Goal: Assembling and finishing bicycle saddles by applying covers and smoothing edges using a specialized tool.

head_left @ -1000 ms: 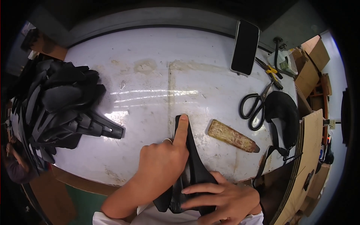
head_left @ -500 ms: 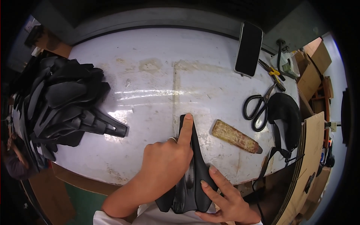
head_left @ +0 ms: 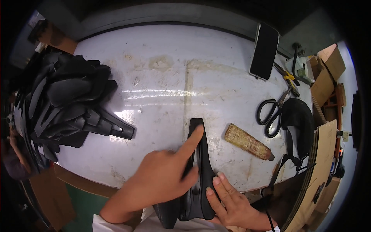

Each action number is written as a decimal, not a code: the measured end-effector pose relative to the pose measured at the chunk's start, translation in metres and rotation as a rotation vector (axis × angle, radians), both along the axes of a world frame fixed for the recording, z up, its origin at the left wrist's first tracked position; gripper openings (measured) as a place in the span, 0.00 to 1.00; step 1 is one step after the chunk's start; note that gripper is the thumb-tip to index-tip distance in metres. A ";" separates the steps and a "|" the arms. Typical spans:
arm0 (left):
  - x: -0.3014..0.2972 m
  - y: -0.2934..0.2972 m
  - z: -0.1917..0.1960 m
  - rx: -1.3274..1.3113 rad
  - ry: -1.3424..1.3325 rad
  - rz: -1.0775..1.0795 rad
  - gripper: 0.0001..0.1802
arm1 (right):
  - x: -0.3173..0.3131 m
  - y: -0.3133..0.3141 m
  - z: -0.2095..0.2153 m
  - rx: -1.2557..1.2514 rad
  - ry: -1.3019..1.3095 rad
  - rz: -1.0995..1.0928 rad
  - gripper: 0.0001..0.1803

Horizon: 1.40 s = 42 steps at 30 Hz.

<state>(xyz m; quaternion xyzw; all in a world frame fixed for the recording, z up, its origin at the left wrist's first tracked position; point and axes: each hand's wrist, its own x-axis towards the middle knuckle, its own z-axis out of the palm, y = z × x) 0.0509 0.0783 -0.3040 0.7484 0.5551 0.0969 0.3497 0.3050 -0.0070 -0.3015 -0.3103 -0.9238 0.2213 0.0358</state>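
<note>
A long black bicycle saddle [head_left: 208, 170], narrow at its far end and wide at the near end, lies at the table's front edge against my body. A slot runs down its middle. My left hand [head_left: 164, 174] is over its left side, index finger stretched out to the narrow tip and thumb apart; the other fingers are curled under and partly hidden. My right hand [head_left: 234, 207] grips the wide part from the right, fingers along the side wall, with the thumb mostly hidden below.
A heap of black saddle pieces [head_left: 73, 92] fills the table's left side. To the right lie a tape-wrapped brown tool [head_left: 247, 141], black scissors [head_left: 272, 110], yellow-handled pliers [head_left: 288, 77], a phone [head_left: 264, 52] and a black strapped pouch [head_left: 297, 120]. Cardboard [head_left: 319, 162] stands at the right edge.
My left index finger has slid slightly back from the saddle's tip, and its thumb has spread away. The saddle has turned slightly. The whole view has shifted a little.
</note>
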 end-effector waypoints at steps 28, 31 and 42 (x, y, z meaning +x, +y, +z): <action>-0.022 -0.109 0.014 -0.080 -0.400 0.127 0.51 | -0.006 0.010 -0.027 0.145 0.255 -0.163 0.34; -0.021 -0.112 0.001 0.043 -0.293 0.008 0.53 | -0.006 0.009 -0.027 0.119 0.262 -0.172 0.34; -0.014 -0.111 0.019 0.108 -0.066 -0.119 0.52 | -0.004 0.010 -0.029 0.121 0.254 -0.161 0.33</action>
